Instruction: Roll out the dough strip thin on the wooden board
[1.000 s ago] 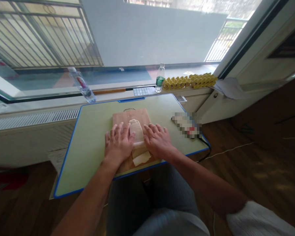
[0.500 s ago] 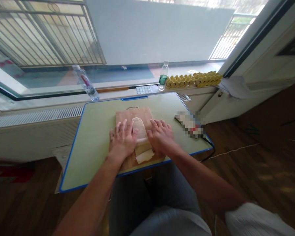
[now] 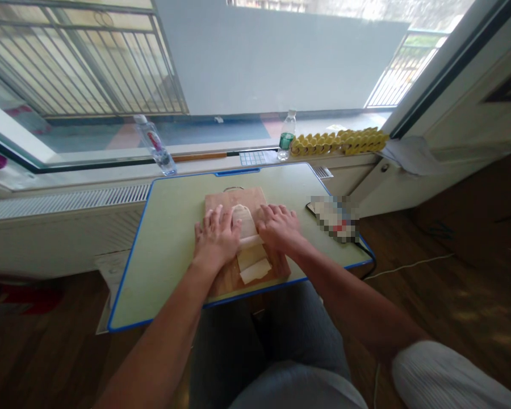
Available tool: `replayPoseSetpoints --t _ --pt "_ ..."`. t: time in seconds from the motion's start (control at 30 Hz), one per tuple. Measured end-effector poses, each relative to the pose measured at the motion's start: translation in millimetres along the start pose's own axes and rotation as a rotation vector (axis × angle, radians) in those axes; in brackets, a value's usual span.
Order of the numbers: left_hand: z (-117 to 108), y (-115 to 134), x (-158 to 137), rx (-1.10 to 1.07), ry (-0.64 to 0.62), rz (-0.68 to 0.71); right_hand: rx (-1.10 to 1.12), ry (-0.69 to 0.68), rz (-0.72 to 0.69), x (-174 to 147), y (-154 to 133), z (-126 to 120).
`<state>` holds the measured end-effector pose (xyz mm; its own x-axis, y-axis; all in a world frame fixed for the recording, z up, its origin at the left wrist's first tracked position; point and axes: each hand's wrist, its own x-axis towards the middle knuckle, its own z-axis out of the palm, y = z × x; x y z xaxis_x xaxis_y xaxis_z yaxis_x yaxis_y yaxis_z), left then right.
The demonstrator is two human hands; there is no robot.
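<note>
1. a flat, pale, dough-like sheet (image 3: 243, 220) lies lengthwise on a rectangular light-brown wooden board (image 3: 216, 199), between the left hand (image 3: 217, 236) and the right hand (image 3: 279, 228).
2. the left hand is palm down, fingers spread wide.
3. the right hand's fingers sit narrowly spaced; whether they grip anything, i cannot tell.
4. the board rests on a pale-green, blue-rimmed surface (image 3: 170, 227).

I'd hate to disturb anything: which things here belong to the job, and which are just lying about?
In use:
left hand
right hand
pale doughlike sheet
wooden cutting board
table

Apparently lying about:
green-labelled bottle
reddish-labelled bottle
yellow bumpy tray
blurred corded item
</note>
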<state>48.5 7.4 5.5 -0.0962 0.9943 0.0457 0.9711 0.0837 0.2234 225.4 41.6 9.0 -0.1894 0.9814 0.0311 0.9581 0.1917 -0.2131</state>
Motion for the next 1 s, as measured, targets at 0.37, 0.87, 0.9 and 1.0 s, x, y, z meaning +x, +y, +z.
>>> replayPoseSetpoints --t 0.37,0.87,0.9,1.0 --pt "4.2 -8.6 21.8 0.003 0.084 -0.034 0.037 -0.059 -0.022 34.3 -5.0 0.3" --pt "4.2 -5.9 -6.9 0.046 0.060 -0.007 0.036 0.099 -0.080 1.1 -2.1 9.1" --pt "3.0 -8.0 5.2 0.031 0.037 -0.019 0.054 0.070 -0.064 12.5 -3.4 6.7" --pt "-0.8 -12.5 32.1 0.001 0.004 -0.064 0.096 -0.006 -0.015 37.5 -6.5 1.0"
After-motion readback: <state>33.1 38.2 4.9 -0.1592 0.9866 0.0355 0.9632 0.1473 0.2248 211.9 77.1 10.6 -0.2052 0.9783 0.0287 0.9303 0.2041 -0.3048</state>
